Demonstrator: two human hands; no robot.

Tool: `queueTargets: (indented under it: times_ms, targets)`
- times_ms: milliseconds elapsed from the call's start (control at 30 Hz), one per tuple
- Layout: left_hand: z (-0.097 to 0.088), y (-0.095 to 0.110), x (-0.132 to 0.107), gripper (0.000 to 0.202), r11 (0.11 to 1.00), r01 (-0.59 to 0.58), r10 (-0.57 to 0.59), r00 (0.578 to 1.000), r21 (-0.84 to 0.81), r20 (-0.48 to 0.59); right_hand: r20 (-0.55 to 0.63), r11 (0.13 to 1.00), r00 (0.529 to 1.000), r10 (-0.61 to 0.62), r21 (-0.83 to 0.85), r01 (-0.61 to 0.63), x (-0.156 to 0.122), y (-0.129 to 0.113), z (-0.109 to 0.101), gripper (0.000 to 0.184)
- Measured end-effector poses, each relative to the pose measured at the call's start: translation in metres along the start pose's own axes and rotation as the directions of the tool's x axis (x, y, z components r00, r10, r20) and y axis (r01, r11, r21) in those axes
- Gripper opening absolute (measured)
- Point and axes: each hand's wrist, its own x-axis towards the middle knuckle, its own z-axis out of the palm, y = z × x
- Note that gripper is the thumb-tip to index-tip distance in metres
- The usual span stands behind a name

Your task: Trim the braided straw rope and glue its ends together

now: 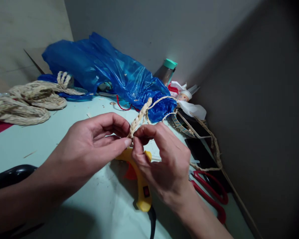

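My left hand point(94, 146) and my right hand point(164, 159) meet over the table, both pinching the lower end of a pale braided straw rope point(139, 118). The braid rises between the fingertips and tilts up to the right. Thin loose strands point(164, 99) run on from its top toward the right and loop down along the wall. A yellow glue gun point(142, 192) lies on the table just beneath my hands, partly hidden by them.
A blue plastic bag point(109, 73) lies at the back. Coils of braided straw point(25, 99) sit at the left. Red-handled scissors point(211, 192), a dark phone point(201, 149), a green-capped bottle point(168, 69) and a small doll point(184, 95) crowd the right by the grey wall. A black object point(10, 176) lies lower left.
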Motion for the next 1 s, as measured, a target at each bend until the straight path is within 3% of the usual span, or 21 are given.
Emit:
queueTargets:
  times_ms: [200, 367, 533, 767, 900, 1000]
  targets:
    - [0.0011, -0.0007, -0.0014, 0.009, 1.000, -0.018, 0.017, 0.999, -0.005, -0.034, 0.030, 0.994, 0.998, -0.063, -0.092, 0.066, -0.0012, 0.0010, -0.0010, 0.013]
    - [0.0008, 0.0020, -0.0008, 0.010, 0.998, -0.049, 0.052, 0.995, 0.037, -0.085, 0.035, 0.998, 0.999, -0.007, 0.061, 0.004, -0.0030, 0.0005, -0.0009, 0.010]
    - [0.0008, 0.0055, -0.0020, 0.010, 0.996, -0.061, 0.068, 0.990, 0.060, -0.123, 0.018, 0.970, 0.993, 0.116, 0.215, -0.117, -0.0028, 0.0002, 0.0001, 0.020]
    - [0.0025, 0.0020, -0.0026, 0.022, 0.994, -0.104, 0.105, 0.973, 0.016, -0.204, 0.026, 0.945, 0.989, 0.147, 0.292, -0.149, 0.0014, 0.0030, -0.0017, 0.011]
    - [0.0021, 0.0019, -0.0013, 0.022, 0.997, -0.078, 0.074, 0.983, -0.014, -0.167, 0.055, 0.921, 0.987, 0.152, 0.354, -0.161, 0.0022, 0.0043, -0.0023, 0.010]
    - [0.0026, 0.0024, -0.0002, 0.021, 0.997, -0.074, 0.072, 0.987, -0.012, -0.147, 0.063, 0.943, 0.986, 0.153, 0.288, -0.165, 0.0027, 0.0026, -0.0041, 0.010]
